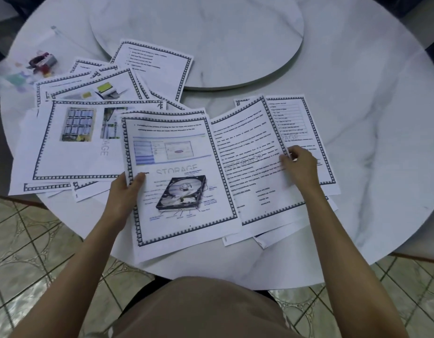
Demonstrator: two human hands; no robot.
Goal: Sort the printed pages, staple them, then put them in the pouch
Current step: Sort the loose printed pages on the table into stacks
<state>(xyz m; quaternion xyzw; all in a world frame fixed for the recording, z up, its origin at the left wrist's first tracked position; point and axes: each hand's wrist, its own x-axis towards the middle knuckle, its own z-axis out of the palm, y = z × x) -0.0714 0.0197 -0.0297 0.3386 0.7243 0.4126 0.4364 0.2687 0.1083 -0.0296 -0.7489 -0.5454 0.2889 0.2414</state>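
Observation:
Several printed pages with black chequered borders lie scattered over the round white table (357,69). My left hand (126,191) grips the left edge of a page showing a hard-disk picture (181,167), thumb on top. My right hand (297,164) pinches the right edge of a text page (250,152) that lies tilted beside it. Under that one lies a page with a table of figures (291,118). More pages (76,132) are spread to the left. A clear plastic pouch (13,74) sits at the far left, with a small red and dark stapler (43,61) beside it.
A raised round turntable (211,32) of the same marble fills the table's middle back; one page (157,64) leans over its rim. The near table edge runs under my forearms. Tiled floor shows below, dark chair parts at the corners.

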